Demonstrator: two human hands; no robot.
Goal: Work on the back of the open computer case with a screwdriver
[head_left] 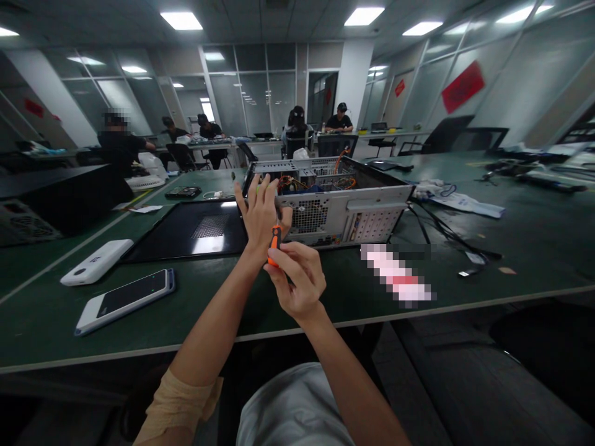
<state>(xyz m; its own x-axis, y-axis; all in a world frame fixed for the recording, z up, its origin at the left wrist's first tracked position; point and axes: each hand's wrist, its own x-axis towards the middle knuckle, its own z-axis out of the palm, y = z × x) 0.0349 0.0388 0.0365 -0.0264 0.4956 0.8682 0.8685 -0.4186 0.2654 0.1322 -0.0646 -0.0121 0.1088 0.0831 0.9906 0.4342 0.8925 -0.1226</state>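
screwdriver [276, 239] in right hand [297, 279]

Colours on a dark green counter [534, 248].
An orange-handled screwdriver [276, 238] is seen before a silver-grey computer case [344, 210]; a glossy black side panel [195, 229] and white phone [125, 300] are shown alongside.
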